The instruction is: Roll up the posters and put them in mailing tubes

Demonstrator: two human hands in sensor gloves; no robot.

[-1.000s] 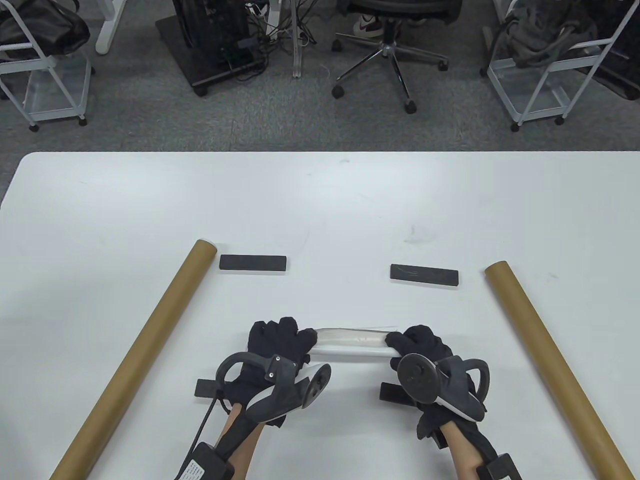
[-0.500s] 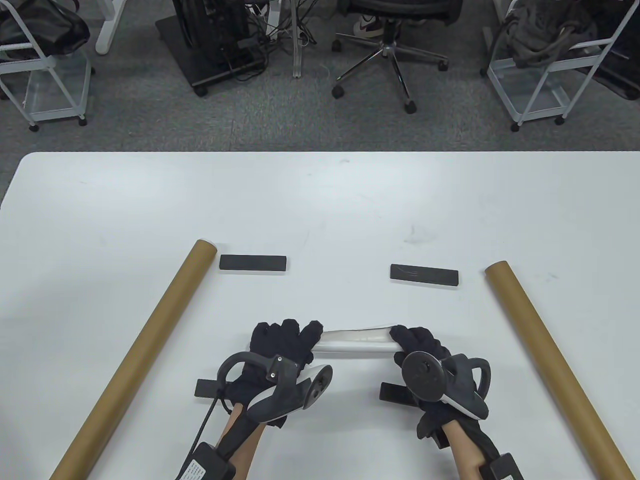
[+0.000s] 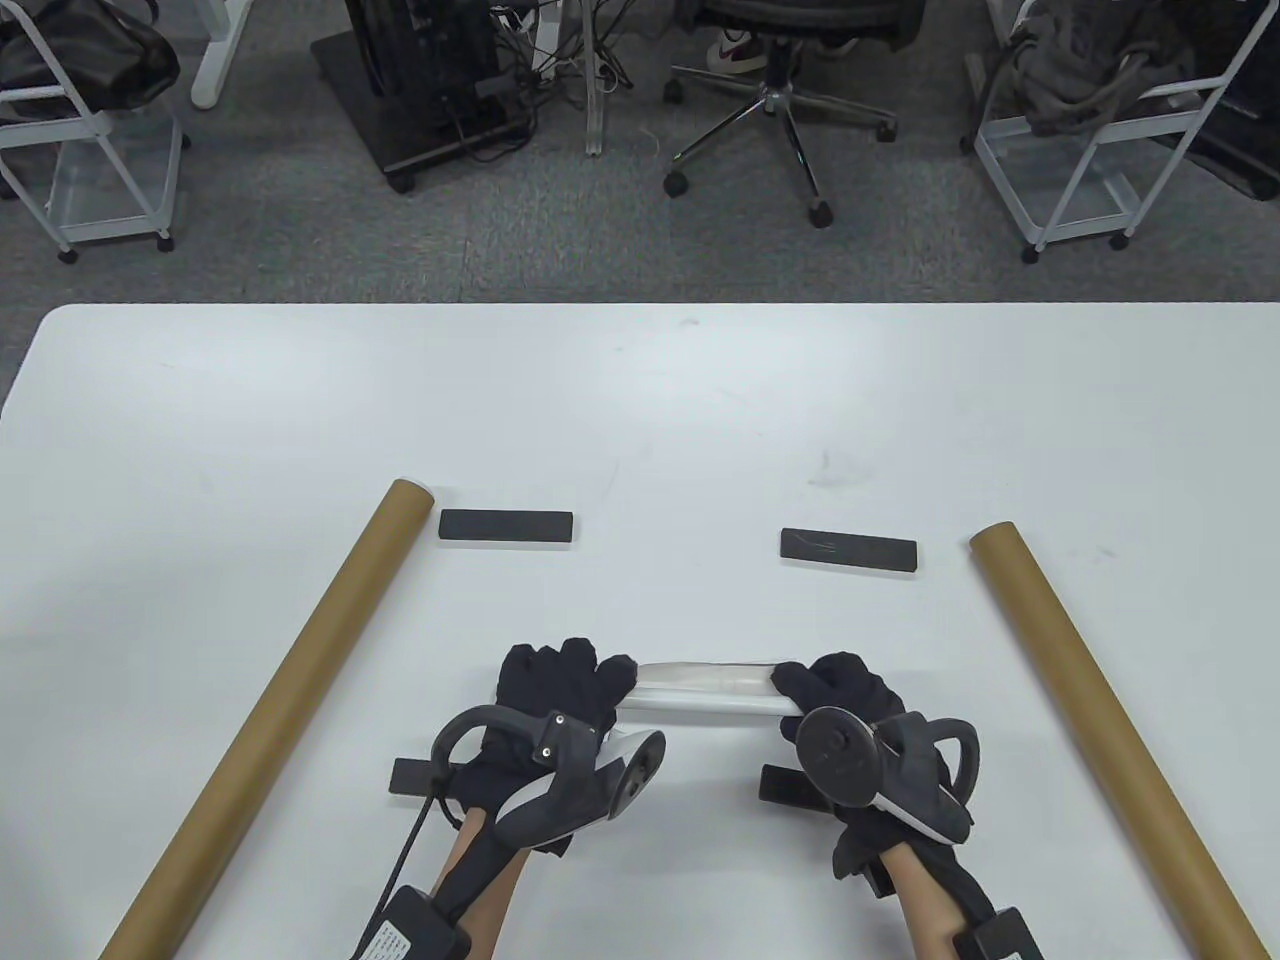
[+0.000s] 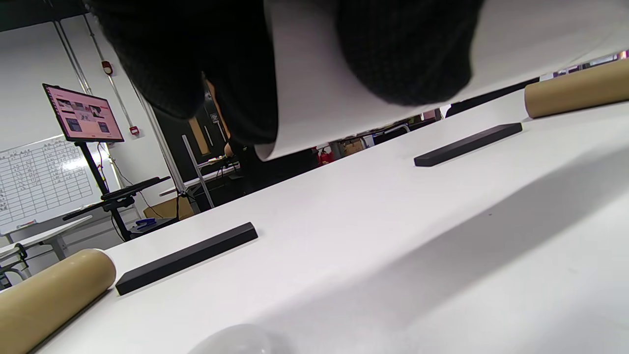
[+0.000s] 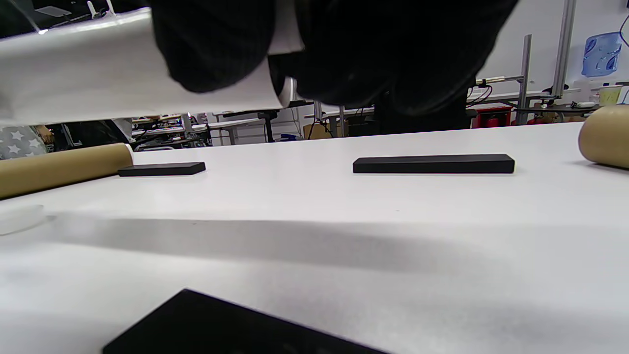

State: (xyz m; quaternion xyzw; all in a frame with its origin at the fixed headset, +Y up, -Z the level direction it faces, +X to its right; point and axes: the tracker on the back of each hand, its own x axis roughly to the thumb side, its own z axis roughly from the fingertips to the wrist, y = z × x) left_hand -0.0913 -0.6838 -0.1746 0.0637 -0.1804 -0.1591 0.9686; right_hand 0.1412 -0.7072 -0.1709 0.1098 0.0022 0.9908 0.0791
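Observation:
A white poster (image 3: 702, 688), rolled into a narrow tube, is held just above the table near its front edge. My left hand (image 3: 562, 686) grips its left end and my right hand (image 3: 838, 688) grips its right end, fingers curled round the roll. The left wrist view shows the poster (image 4: 314, 83) between dark fingers (image 4: 403, 49); the right wrist view shows the roll (image 5: 83, 73) running left under the fingers (image 5: 211, 44). Two brown mailing tubes lie on the table: one (image 3: 275, 705) at the left, one (image 3: 1095, 720) at the right, both slanting away from the hands.
Two black bar weights (image 3: 506, 526) (image 3: 848, 549) lie beyond the hands, and two more (image 3: 412, 777) (image 3: 790, 787) sit partly hidden under the wrists. A small clear cap (image 5: 19, 216) lies on the table. An office chair (image 3: 780, 80) and wire carts stand past the far edge.
Both hands turned the rolled poster slightly and came back; the roll tilted up at the right half a second ago and now lies level again. Nothing else moved.

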